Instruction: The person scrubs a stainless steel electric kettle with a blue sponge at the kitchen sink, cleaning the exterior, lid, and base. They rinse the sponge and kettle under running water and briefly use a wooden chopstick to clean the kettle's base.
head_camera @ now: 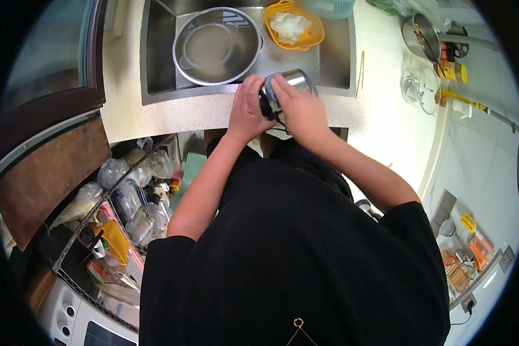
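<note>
A shiny metal container with a black base or rim (297,79) lies tilted between my hands at the sink's front edge. My left hand (247,110) grips its black end. On its side, my right hand (300,108) presses a bluish-grey cloth or scrubber (269,91); which of the two it is I cannot tell. A thin dark cord or strap hangs below the black end. Just beyond, a large round steel basin (216,47) holding cloudy water sits in the stainless steel sink (328,88).
An orange plastic basket (313,36) with a clear plastic bag (289,27) stands in the sink, beside a teal basket (335,6). On the right counter are chopsticks (360,73), a glass bowl (426,90), a steel pot (417,39) and a yellow-lidded jar (454,72). A wire shelf (112,186) stands left.
</note>
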Tool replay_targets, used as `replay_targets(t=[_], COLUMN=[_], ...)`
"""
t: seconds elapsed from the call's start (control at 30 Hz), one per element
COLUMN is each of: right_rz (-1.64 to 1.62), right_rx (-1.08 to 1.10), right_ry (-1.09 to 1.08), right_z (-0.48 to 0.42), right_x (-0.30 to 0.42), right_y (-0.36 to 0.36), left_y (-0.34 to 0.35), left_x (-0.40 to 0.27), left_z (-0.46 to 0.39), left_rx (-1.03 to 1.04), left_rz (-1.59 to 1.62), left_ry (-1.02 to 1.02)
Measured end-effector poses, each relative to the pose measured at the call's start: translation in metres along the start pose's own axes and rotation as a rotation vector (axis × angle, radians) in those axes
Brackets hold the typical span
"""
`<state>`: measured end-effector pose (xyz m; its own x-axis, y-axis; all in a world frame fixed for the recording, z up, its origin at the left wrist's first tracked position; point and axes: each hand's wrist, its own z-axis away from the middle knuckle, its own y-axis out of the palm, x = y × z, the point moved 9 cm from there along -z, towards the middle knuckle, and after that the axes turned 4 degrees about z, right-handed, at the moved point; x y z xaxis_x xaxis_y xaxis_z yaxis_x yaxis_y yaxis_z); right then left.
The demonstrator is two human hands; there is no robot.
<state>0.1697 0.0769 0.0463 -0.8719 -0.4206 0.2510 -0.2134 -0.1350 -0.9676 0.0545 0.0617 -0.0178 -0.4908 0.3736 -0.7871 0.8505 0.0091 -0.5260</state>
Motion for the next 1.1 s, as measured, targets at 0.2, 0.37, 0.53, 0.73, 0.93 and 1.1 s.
replay_targets(t=[0.2, 0.37, 0.53, 0.73, 0.93, 1.1], right_rz=[0.036, -0.013, -0.058, -0.157, -0.359, -0.380], right_rx=[0.002, -0.053, -0.126, -0.313, -0.324, -0.200], right_ry=[0.009, -0.005, 0.088, 0.121, 0.164, 0.069], right_z=[-0.021, -0.050, -0.039, -0.014, 0.002, 0.026], right_x=[0.010, -0.015, -0.032, -0.028, -0.037, -0.029], right_y=[0.010, 0.018, 0.015, 0.006, 0.005, -0.002], left_y=[0.006, 0.001, -0.008, -0.011, 0.006, 0.005], left_x=[0.015, 0.012, 0.013, 0.030, 0.025, 0.021], left_z=[0.004, -0.003, 0.008, 0.030, 0.008, -0.002], left_rx=[-0.060, 0.088, 0.108, 0.207, 0.182, 0.159], left_rz=[-0.044, -0.025, -0.023, 0.183, 0.124, 0.098], left_ry=[-0.051, -0.122, -0.240, -0.541, -0.558, -0.432])
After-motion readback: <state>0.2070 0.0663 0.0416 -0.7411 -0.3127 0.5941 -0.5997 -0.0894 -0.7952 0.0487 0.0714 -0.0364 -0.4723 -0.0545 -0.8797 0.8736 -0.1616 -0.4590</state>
